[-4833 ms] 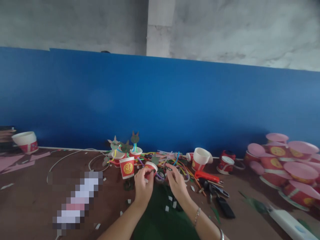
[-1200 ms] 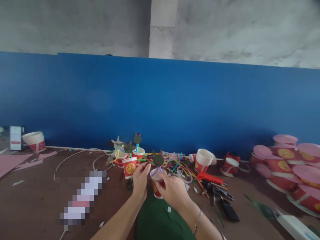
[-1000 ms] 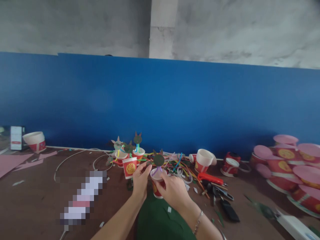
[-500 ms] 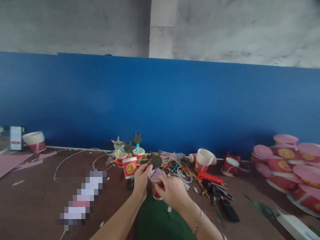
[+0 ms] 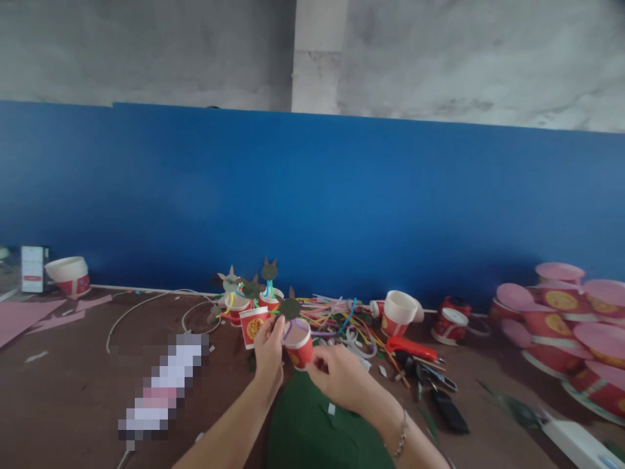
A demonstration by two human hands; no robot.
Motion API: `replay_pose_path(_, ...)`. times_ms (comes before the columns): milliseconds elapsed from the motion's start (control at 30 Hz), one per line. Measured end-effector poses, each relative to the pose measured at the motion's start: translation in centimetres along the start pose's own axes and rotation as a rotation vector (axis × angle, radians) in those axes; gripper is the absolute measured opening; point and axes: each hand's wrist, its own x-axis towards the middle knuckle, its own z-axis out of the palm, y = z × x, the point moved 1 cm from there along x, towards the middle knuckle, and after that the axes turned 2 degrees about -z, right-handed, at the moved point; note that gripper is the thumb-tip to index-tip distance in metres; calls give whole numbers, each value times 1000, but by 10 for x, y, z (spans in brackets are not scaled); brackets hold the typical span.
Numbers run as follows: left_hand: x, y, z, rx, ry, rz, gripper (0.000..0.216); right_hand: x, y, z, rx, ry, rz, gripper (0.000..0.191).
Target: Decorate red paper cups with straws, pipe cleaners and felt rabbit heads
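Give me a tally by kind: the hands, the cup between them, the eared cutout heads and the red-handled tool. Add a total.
Hands: 2 (left hand, right hand)
Cup between the hands: 1
Eared cutout heads: 4 (dark head at that cup, grey head, dark heads beside it)
Red-handled tool: 1
Total: 8

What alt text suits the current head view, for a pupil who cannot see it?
A person's left hand holds a red-and-white cup with a dark, eared cutout at its rim, the right hand close beside. Colourful strips lie behind; pink-topped cups are piled at right.
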Motion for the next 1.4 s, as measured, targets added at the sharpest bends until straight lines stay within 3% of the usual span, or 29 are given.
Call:
replay_pose_path(100, 4, -2, -2, -40, 39, 17, 30, -3, 18, 3, 211, -414, 220, 31)
replay_pose_path(133, 4, -2, -2, -53, 47, 19, 30, -1, 25, 4, 229, -422, 278, 32)
replay_pose_path(333, 2, -2, 0, -84, 41, 6, 32, 23, 50, 4, 529, 100, 375, 17)
replay_pose_path(533, -5, -1, 2, -9, -46, -28, 32, 29, 55, -5, 660, 360, 237, 29)
replay_pose_path(900, -20, -6, 10, 111, -326, -80, 30, 25, 41, -8, 495, 348, 136, 31)
replay_pose_path(1400, -21, -10, 9, 97, -338, -139, 29, 22, 36, -10, 307, 386, 51, 22)
